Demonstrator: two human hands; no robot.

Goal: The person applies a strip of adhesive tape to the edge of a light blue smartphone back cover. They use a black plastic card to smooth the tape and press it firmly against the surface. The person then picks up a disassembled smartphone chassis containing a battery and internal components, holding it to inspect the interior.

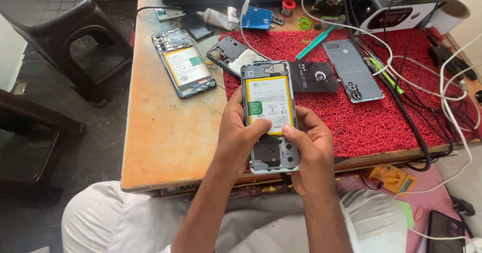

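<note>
Head view shows my left hand (237,138) and right hand (309,147) clasping the opened phone (271,117), thumbs pressing its battery (268,105); too much pressure, I judge, could puncture it.

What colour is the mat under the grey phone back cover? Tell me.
Red, a coarse looped mat; seen in the head view, beneath the grey back cover.

A second opened phone (183,63) lies on the bare wooden table (160,142), beside a red mat (361,117). On the mat rest a grey back cover (352,70) and white cables (432,67); a black stool (60,27) stands nearby.
</note>
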